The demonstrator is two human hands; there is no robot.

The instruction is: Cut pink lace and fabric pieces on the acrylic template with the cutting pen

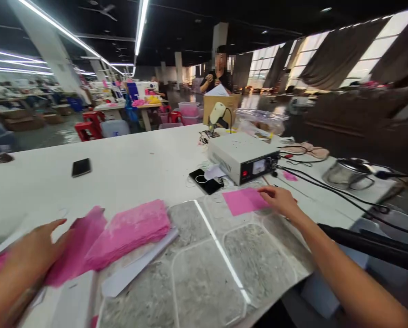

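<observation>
My right hand (281, 200) pinches the right edge of a flat pink rectangular sheet (241, 202), which lies over a grey marble-patterned mat (204, 269). At the left, slightly blurred, my left hand (41, 248) has its index finger and thumb apart. It is against a loose piece of pink fabric (82, 241), and its other fingers are hidden. Just right of that piece sits a thick stack of pink fabric pieces (131, 232). White strips (138, 264) of card or paper stick out under the stack. A white box-like object (72, 300) stands near the left forearm.
A grey power unit (243, 157) with cables stands behind the mat, beside a black phone (205, 181). Another phone (81, 167) lies left on the white table (131, 159). A metal pot (349, 174) stands right. A person (220, 75) is behind a cardboard box (220, 105).
</observation>
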